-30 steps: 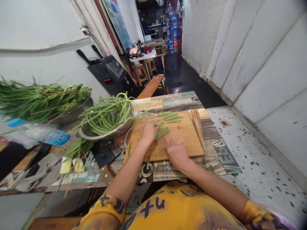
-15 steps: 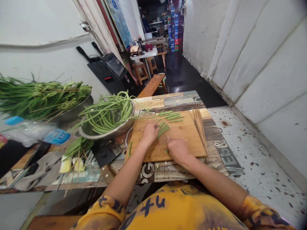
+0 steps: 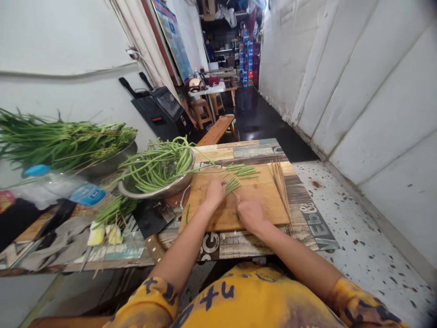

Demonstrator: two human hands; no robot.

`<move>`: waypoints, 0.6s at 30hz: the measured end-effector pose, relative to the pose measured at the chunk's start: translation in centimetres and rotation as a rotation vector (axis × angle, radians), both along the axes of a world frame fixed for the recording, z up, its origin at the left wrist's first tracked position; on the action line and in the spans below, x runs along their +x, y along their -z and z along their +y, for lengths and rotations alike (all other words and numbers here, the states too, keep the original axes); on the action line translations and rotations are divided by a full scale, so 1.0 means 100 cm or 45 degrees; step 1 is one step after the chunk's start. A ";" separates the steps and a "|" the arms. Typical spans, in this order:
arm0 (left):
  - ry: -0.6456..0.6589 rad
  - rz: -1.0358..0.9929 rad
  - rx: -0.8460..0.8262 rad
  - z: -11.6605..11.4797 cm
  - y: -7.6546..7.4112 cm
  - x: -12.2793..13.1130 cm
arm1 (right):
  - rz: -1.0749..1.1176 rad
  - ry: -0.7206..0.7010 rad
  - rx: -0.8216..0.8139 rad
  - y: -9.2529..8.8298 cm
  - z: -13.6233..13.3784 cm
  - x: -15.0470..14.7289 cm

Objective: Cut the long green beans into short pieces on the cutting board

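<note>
Over a wooden cutting board (image 3: 269, 200), my left hand (image 3: 215, 193) is closed on a small row of cut green bean pieces (image 3: 233, 185). Close beside it, my right hand (image 3: 251, 213) pinches a thin wooden skewer (image 3: 234, 194), its tip pointing at the row. Whether the tip has entered the beans I cannot tell. More bean pieces (image 3: 243, 171) lie at the board's far edge. A bundle of skewers (image 3: 280, 187) rests along the right side. One loose bean piece (image 3: 187, 213) lies at the left, and a small bit (image 3: 237, 217) sits by my right hand.
Left of the board stands a metal bowl (image 3: 150, 196) heaped with long green beans (image 3: 164, 164). A cleaver (image 3: 155, 248) lies below it. Further left are skewered greens (image 3: 116, 209), a plastic bottle (image 3: 87, 193), a grey cloth (image 3: 64, 241) and a basin of leafy greens (image 3: 64, 141).
The camera view has tilted slightly, so the scene sits a little lower. Both hands keep nearly the same place and grip, on the bean pieces and the skewer.
</note>
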State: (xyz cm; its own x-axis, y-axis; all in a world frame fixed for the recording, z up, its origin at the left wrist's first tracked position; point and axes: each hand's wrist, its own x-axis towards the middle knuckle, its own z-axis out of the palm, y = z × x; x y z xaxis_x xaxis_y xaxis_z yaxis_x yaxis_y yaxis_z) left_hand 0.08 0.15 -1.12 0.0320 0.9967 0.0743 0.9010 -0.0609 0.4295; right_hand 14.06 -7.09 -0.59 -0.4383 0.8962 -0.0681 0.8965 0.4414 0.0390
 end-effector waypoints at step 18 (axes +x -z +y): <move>-0.004 -0.149 -0.037 0.008 0.007 -0.007 | 0.016 -0.046 0.004 0.003 0.001 0.006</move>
State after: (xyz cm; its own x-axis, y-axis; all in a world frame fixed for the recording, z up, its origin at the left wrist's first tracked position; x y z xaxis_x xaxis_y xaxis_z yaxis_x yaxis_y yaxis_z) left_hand -0.57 0.92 -1.78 0.0218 0.9986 0.0486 0.8447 -0.0444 0.5334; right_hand 14.63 -7.03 -0.86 -0.4713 0.8800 -0.0594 0.8803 0.4734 0.0292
